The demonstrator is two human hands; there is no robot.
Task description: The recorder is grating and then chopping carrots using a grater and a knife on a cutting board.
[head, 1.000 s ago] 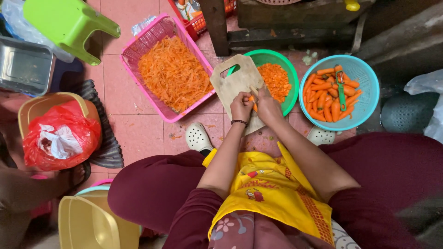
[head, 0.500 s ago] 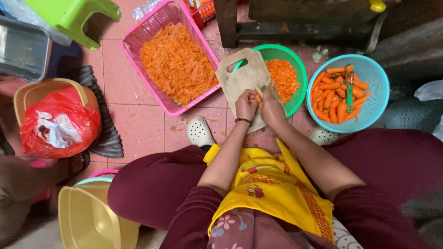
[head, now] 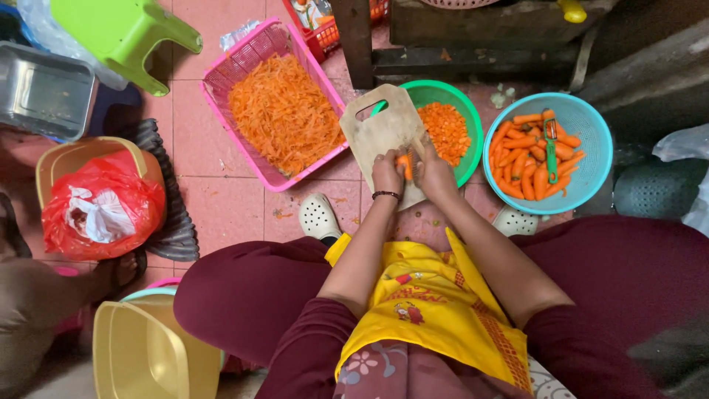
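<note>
Carrot (head: 404, 164) sat on the cutting board (head: 380, 133), near its lower edge, pinched between both hands. Left hand (head: 387, 173) had fingers curled narrow around the carrot's left side, holding it down; dark band on that wrist. Right hand (head: 436, 174) was closed tight against the carrot's right side; whether it held a blade, can't tell, the fingers hid it.

Board was tilted, its far end resting over the rim of the green bowl (head: 473, 125), which held diced carrot. Pink basket (head: 255, 55) just left of the board, full of shredded carrot. Blue bowl (head: 598, 133) to the right, near the green one, held whole peeled carrots with a green peeler (head: 551, 144) on top.

Further left: red bag (head: 103, 207) in a tan bin, green stool (head: 122, 33), metal tray (head: 40, 92). Yellow apron (head: 436, 310) over the lap.
</note>
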